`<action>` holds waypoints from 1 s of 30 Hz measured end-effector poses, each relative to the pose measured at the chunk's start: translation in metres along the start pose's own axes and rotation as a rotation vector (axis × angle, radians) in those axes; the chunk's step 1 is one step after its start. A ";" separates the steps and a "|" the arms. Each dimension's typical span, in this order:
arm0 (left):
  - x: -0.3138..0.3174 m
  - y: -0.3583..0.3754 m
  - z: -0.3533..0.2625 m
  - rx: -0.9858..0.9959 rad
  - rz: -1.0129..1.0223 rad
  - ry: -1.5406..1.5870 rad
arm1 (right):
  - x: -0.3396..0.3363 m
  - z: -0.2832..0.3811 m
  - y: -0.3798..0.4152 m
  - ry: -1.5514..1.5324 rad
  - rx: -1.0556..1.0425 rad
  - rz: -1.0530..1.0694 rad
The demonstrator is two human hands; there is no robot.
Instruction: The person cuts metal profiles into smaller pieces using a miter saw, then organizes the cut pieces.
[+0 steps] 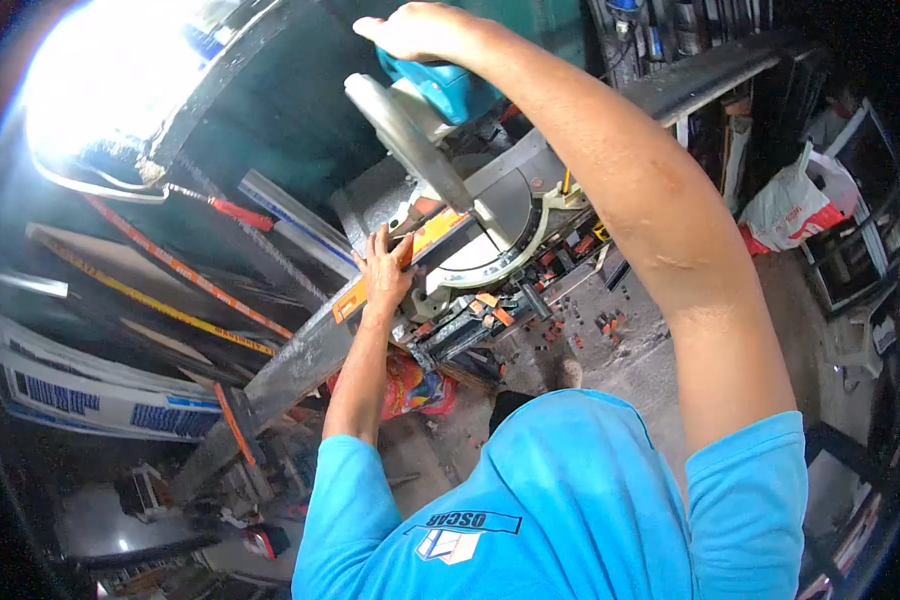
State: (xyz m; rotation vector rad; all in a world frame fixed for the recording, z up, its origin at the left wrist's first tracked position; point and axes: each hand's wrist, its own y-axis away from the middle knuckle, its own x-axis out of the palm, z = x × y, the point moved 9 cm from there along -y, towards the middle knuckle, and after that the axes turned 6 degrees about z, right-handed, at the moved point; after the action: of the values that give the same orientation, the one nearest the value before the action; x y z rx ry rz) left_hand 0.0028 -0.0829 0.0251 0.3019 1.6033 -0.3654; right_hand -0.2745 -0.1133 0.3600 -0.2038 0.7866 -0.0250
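A miter saw with a teal motor housing [452,92] and a pale grey blade guard [405,135] stands on the bench ahead. My right hand [415,32] is up at the top of the saw, closed over its handle, which the hand mostly hides. Below the guard, a strip of profile with an orange face [435,232] lies across the saw's round table [510,215]. My left hand [384,272] grips this profile left of the blade, fingers spread over it and thumb toward the saw. The blade's edge is hidden by the guard.
Small orange and dark offcuts [495,310] lie in front of the saw, with more on the floor [610,350]. Long profiles [160,290] lean at the left. A lit lamp [110,80] glares at upper left. A white and red bag [798,200] sits at right.
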 end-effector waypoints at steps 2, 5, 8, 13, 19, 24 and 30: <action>0.004 -0.008 0.001 0.021 -0.045 0.029 | 0.008 -0.004 -0.004 -0.029 0.025 0.050; 0.001 -0.009 -0.008 0.002 -0.111 -0.001 | 0.005 -0.007 -0.008 -0.011 0.049 -0.039; 0.000 -0.008 -0.011 0.015 -0.144 -0.024 | 0.010 -0.006 -0.017 0.022 -0.007 -0.035; 0.001 -0.010 -0.007 0.034 -0.124 -0.033 | 0.010 -0.006 -0.014 0.015 -0.026 0.043; 0.003 -0.009 -0.006 0.047 -0.119 -0.029 | 0.003 -0.010 0.001 -0.036 -0.048 -0.038; 0.001 -0.009 -0.006 0.081 -0.135 -0.015 | 0.003 0.007 -0.003 0.297 0.451 -0.245; 0.001 -0.008 -0.008 0.082 -0.102 0.010 | 0.037 -0.015 -0.054 0.050 0.128 -0.030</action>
State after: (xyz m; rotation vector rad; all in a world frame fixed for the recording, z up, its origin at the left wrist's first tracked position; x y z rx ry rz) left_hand -0.0079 -0.0865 0.0253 0.2853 1.6194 -0.5098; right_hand -0.2560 -0.1724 0.3345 -0.0935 0.8288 -0.1086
